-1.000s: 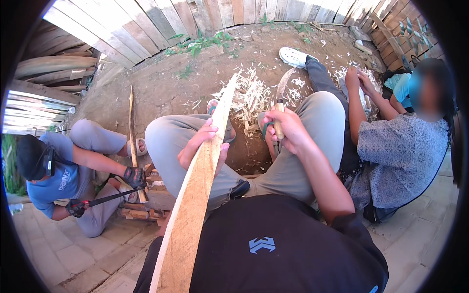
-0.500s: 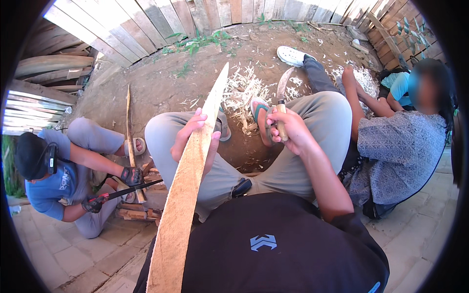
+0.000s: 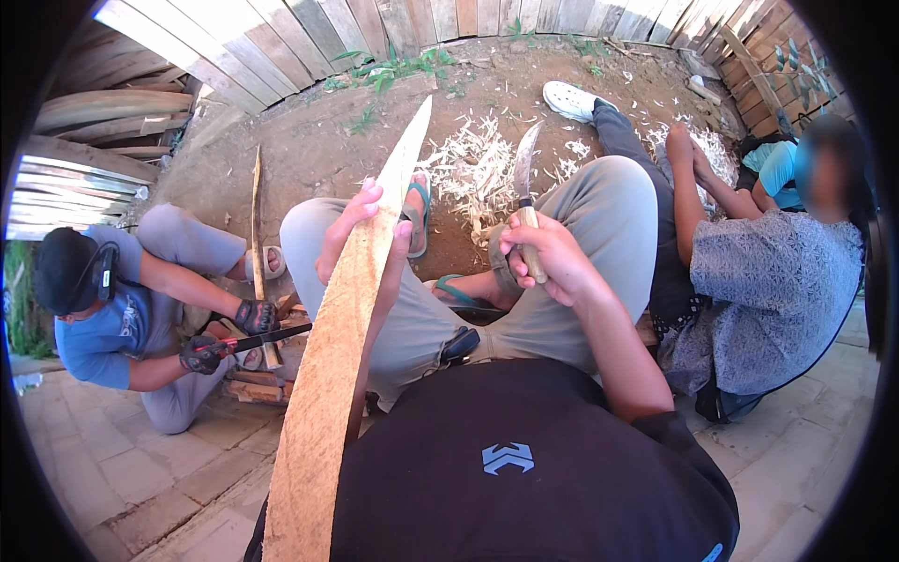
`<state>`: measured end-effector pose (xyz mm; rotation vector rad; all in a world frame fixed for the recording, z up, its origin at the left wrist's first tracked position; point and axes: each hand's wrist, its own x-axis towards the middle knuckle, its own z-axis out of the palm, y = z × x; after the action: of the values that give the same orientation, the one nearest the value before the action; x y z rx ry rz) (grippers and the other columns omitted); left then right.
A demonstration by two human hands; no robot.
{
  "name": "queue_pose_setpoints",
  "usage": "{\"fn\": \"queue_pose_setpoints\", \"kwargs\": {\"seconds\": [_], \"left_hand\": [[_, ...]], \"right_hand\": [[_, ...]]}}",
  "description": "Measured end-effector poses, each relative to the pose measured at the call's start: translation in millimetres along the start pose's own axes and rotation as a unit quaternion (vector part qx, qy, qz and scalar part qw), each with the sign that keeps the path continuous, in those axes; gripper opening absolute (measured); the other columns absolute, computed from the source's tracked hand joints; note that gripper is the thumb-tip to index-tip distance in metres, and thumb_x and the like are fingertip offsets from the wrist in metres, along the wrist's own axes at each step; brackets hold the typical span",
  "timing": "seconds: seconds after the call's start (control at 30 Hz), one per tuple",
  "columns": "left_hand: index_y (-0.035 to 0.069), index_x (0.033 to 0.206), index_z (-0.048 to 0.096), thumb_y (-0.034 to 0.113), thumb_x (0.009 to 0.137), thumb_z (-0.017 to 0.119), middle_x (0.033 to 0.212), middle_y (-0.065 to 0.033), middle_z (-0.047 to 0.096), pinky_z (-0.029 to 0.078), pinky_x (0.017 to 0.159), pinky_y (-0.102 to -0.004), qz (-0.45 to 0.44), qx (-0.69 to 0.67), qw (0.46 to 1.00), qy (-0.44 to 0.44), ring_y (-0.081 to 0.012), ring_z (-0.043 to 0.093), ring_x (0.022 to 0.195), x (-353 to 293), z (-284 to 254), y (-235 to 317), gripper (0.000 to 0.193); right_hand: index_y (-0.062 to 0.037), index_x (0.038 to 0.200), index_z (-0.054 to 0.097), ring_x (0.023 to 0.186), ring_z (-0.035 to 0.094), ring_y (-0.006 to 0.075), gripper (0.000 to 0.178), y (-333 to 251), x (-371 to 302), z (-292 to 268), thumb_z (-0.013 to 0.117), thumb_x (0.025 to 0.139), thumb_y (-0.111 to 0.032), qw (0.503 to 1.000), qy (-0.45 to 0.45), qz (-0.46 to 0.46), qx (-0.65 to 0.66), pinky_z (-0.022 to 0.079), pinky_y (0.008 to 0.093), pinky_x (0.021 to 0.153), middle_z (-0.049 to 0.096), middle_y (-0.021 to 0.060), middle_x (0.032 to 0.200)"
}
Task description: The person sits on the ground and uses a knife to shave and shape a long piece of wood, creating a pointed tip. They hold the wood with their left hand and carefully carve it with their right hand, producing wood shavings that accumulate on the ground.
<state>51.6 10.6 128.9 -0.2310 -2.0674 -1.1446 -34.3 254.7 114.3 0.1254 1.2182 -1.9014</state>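
Observation:
My left hand (image 3: 348, 229) grips a long wooden plank (image 3: 328, 384) near its upper part, fingers wrapped over its edges. The plank tapers to a pale, freshly cut point above the hand, and its rough wide end runs down past my torso on the left. In my right hand (image 3: 552, 251) is a curved sickle-like knife (image 3: 527, 161), held by its wooden handle with the blade pointing up and away. The blade is apart from the plank, to its right, above my right thigh.
Wood shavings (image 3: 479, 173) cover the dirt beyond my feet. A gloved co-worker (image 3: 112, 309) on the left holds a dark tool near a narrow piece of wood (image 3: 257, 225). Another person (image 3: 768, 300) sits close on my right. A plank fence (image 3: 421, 23) stands at the back.
My right foot has drawn in from the shavings toward me and the left. The knife has shifted slightly left and down. My left hand still holds the plank.

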Motion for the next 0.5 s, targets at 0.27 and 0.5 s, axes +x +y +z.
{"fn": "queue_pose_setpoints", "kwargs": {"seconds": [0.27,0.5], "left_hand": [[0.004,0.131,0.047,-0.005,0.094,0.067,0.138,-0.0202,0.058,0.046,0.113,-0.0457,0.019,-0.007,1.000,-0.001,-0.0350,0.054,0.137,-3.4,4.7,13.3,0.043],[0.003,0.123,0.057,0.000,0.083,0.081,0.123,-0.0226,0.069,0.055,0.102,-0.0432,-0.003,-0.008,0.999,0.045,-0.0361,0.064,0.125,-14.3,15.4,3.0,0.046]], "right_hand": [[-0.0152,0.099,0.048,0.050,0.049,0.0072,0.016,8.5,-14.4,-1.1,0.063,0.099,-0.015,1.000,0.010,0.024,-0.007,0.035,0.0236,0.038,0.061,0.0023,0.084],[-0.0134,0.099,0.049,0.045,0.043,0.0042,0.018,-23.2,-12.8,-12.7,0.066,0.098,-0.019,0.990,-0.009,0.054,-0.129,0.028,0.0216,0.035,0.058,0.0003,0.078]]}}
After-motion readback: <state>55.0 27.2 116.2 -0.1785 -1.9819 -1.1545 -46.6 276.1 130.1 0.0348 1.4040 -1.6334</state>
